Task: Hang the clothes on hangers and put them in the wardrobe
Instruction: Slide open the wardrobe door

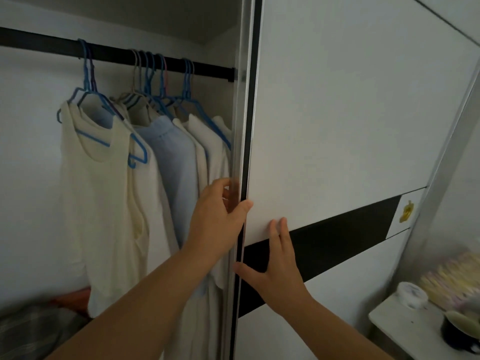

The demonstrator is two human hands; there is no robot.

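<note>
Landmark: sliding door (337, 126) of the wardrobe, white with a black band.

Far left of the door, low down: heap of dark and reddish fabric (39, 326) on the wardrobe floor, blurred, kind unclear.

Left of the door, high: black rail (52, 46) carrying blue hangers (89, 71). Clothes (104, 203) hang from them, cream and white tops with one pale blue among them, bunched toward the door edge. Judged: hanging is done and the clothes are in the wardrobe.

At the door's leading edge: left hand (218, 216), fingers curled round the metal frame, thumb on the front face. Grip suits pulling the panel sideways.

On the door face, just right of the edge: right hand (275, 261), fingers straight and slightly spread, flat on the panel, thumb out toward the edge. Likely steadying or pushing.

Judged step: sliding the door across the opening.

Right of the door, low: small white shelf (389, 318) with a white tub (411, 294).
</note>
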